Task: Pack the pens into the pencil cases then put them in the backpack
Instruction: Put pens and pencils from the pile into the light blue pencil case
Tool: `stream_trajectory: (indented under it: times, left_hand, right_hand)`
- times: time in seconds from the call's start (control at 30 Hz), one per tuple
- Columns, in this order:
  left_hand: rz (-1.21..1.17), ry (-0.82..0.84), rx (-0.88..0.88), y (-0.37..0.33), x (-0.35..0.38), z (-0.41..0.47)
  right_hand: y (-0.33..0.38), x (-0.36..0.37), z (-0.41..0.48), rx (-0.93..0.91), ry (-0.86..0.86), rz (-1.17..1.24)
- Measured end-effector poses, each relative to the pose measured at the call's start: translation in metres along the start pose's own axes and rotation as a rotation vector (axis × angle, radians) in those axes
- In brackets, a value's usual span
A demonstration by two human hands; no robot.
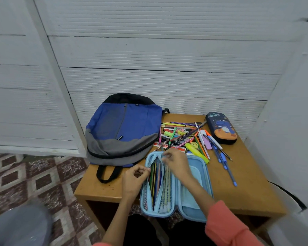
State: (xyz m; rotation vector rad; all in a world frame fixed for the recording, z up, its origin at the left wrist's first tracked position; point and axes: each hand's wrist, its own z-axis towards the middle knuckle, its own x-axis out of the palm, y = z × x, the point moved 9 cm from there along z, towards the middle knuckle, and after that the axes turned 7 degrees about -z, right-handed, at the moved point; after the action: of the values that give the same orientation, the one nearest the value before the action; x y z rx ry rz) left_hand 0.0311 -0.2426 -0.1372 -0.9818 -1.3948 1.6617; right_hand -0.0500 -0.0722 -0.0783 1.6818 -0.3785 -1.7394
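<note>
blue pencil case lying open at 6 o'clock, pointing 12-to-6 | left hand, right hand both pinching its mesh pocket | pens sitting at 1 o'clock, right hand's nearer

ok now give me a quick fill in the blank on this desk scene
1. The light blue pencil case lies ___, its halves spread flat.
2. The left hand and right hand pinch its ___ pocket.
3. The dark pencil case sits to the ___ of the loose pens.
4. The top of the backpack is ___.
Missing words: open, mesh, right, black.
</note>
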Motion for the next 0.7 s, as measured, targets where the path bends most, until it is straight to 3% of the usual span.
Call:
stream_trajectory:
  times: [0.1, 0.17, 0.27, 0.37, 0.7]
  left_hand:
    - [-0.004, 0.002, -0.005, -0.001, 0.000, -0.001]
    - [-0.006, 0.005, -0.001, -0.002, 0.000, -0.001]
    - [-0.007, 0.004, 0.002, -0.002, 0.000, 0.000]
    - [0.010, 0.006, 0.013, -0.003, 0.000, 0.000]
    - [0.014, 0.010, 0.020, -0.004, 0.000, 0.000]
  right_hand:
    - [-0.027, -0.060, 0.016, 0.053, -0.309, -0.026]
    - [-0.055, -0.088, 0.031, 0.146, -0.370, -0.145]
    - [-0.103, -0.096, 0.049, 0.326, -0.191, -0.387]
    - [-0.125, -0.085, 0.055, 0.360, -0.003, -0.441]
    - [-0.128, -0.083, 0.052, 0.346, -0.044, -0.546]
